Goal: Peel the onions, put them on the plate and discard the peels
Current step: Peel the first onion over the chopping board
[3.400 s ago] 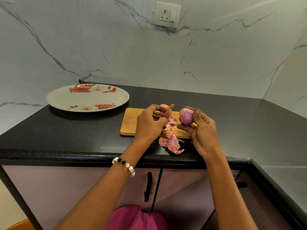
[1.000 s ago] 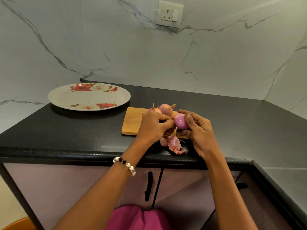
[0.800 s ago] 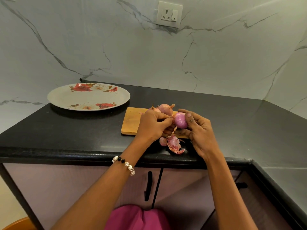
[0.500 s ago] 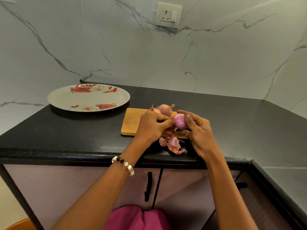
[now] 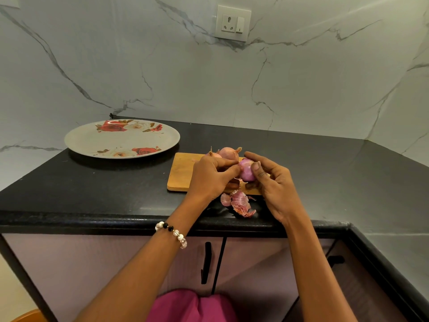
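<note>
A partly peeled purple onion is held above the wooden cutting board. My right hand grips it from the right with thumb and fingers. My left hand pinches at the onion's left side with fingertips. Two unpeeled onions sit on the board just behind my hands: one with a dry tip and one mostly hidden by my left hand. A heap of pink peels lies on the counter by the board's front edge. The floral plate at the back left holds nothing.
The black counter runs to a marble wall with a socket. The counter's front edge is just below the peels. Cabinet doors with black handles lie underneath. An orange object shows at the bottom left corner.
Since 3.4 s ago my hands came together, the left hand leaving the board's onions to pinch the onion in my right hand. Over the last second they barely moved.
</note>
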